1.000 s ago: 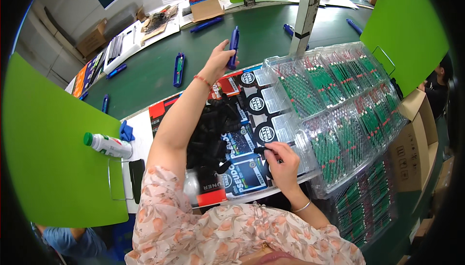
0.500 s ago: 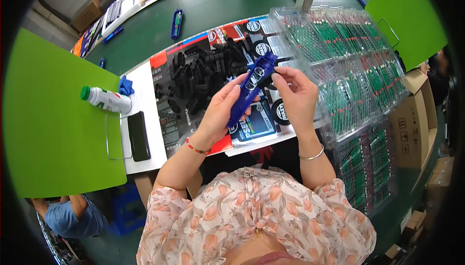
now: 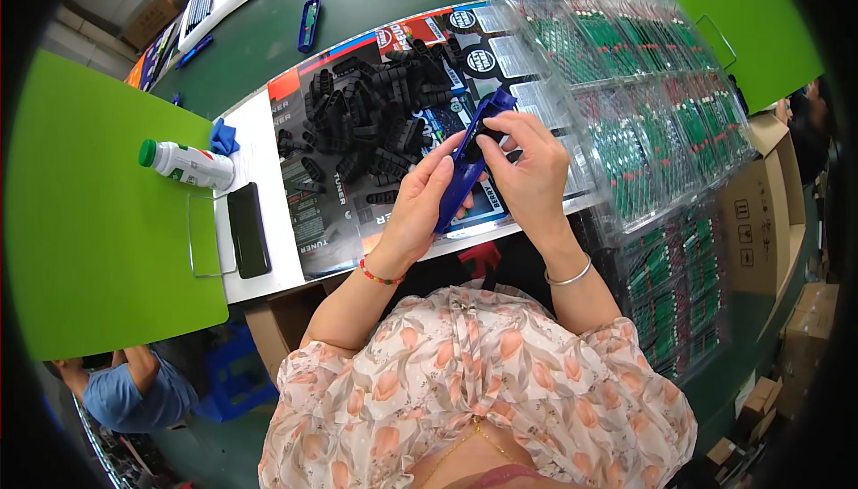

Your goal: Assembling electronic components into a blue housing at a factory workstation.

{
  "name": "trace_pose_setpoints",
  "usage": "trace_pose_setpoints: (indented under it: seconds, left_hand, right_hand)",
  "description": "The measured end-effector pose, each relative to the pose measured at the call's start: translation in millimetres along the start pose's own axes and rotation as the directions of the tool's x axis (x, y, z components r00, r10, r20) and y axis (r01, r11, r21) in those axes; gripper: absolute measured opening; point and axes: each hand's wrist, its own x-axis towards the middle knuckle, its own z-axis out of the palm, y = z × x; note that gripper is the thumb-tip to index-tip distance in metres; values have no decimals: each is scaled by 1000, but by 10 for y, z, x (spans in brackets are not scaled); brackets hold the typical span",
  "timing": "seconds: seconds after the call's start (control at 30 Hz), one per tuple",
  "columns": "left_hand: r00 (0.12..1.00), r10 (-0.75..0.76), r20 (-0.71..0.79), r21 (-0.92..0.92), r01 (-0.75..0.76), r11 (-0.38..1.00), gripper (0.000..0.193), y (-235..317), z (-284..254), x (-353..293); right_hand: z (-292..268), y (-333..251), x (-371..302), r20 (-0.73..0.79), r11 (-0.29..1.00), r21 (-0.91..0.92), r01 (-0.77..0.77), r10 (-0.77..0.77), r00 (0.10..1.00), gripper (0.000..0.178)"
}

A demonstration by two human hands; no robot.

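My left hand [image 3: 418, 207] is wrapped around a long blue plastic housing [image 3: 458, 192], tilted with its upper end away from me and to the right. My right hand [image 3: 536, 172] is closed at the housing's upper part, thumb and fingers pinching a small black plastic part [image 3: 475, 144] against its hollow. The fingers partly hide this part, so how far it sits inside cannot be made out. Beyond my left hand, a loose pile of black ribbed plastic parts [image 3: 357, 113] lies on a printed sheet [image 3: 313, 237].
Clear trays [image 3: 617, 100] of green circuit boards are at the right, beside a cardboard box [image 3: 752, 230]. A phone [image 3: 248, 230], white bottle [image 3: 192, 164] and blue cloth [image 3: 223, 137] lie left. Green panels [image 3: 98, 221] flank the table. Another blue housing [image 3: 308, 26] lies farther back.
My right hand has moved in from beside the housing and now presses the black part onto it. The housing has turned, and its oval openings no longer show.
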Motion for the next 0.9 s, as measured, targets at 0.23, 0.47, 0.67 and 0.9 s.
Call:
trace_pose_setpoints:
  seconds: [0.23,0.47,0.67,0.9]
  left_hand:
    - [999,41,6,111,-42,993,43,-64,43,-33]
    - [997,68,26,161,-71,984,44,-118,88,-42]
    - [998,-58,2,-103,58,993,45,-149,168,-28]
    - [998,-46,35,-106,50,993,46,-213,131,-3]
  right_hand:
    - [-37,-26,-18,31,993,-71,-96,99,995,48]
    - [-97,-39,-50,36,984,-107,-140,145,989,53]
    - [-434,-246,-16,47,976,-174,-131,141,989,48]
    - [-2060,1066,865,-153,733,-663,-154,68,986,14]
